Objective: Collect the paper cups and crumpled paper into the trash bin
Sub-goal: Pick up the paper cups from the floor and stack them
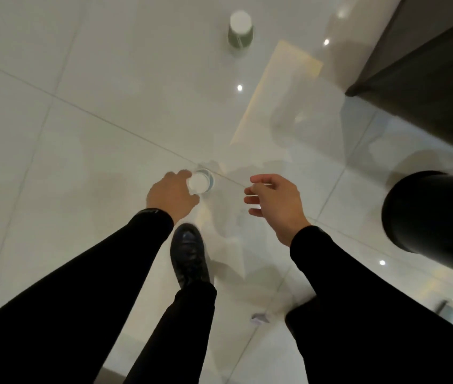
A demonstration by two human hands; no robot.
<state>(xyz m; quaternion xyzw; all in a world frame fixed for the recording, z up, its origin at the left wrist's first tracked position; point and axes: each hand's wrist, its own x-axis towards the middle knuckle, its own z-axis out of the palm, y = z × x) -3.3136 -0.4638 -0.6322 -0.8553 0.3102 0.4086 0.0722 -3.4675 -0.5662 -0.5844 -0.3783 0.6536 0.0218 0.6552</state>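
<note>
Head view, looking down on a glossy white tiled floor [86, 79] with thin grey grout lines. The left hand [174, 194], in a black sleeve, curls its fingers around a small white paper cup with a bluish wall [201, 182]; the cup stands upside down where the grout lines meet near the middle of the floor, its flat white base facing up. The picture is blurred, so a closed grip on the cup cannot be confirmed. The right hand [273, 202], also black-sleeved, hovers just beside the cup with fingers spread and holds nothing. A second inverted paper cup with a grey-green wall [240, 29] stands well apart, toward the far edge of the floor. A black cylindrical trash bin [430, 214] sits at the right edge. A dark cabinet [427, 62] fills the far right corner. A black leather shoe [189, 253] rests on the floor below the left hand. A small pale scrap [260, 318] lies near the near edge; its material cannot be told.
</note>
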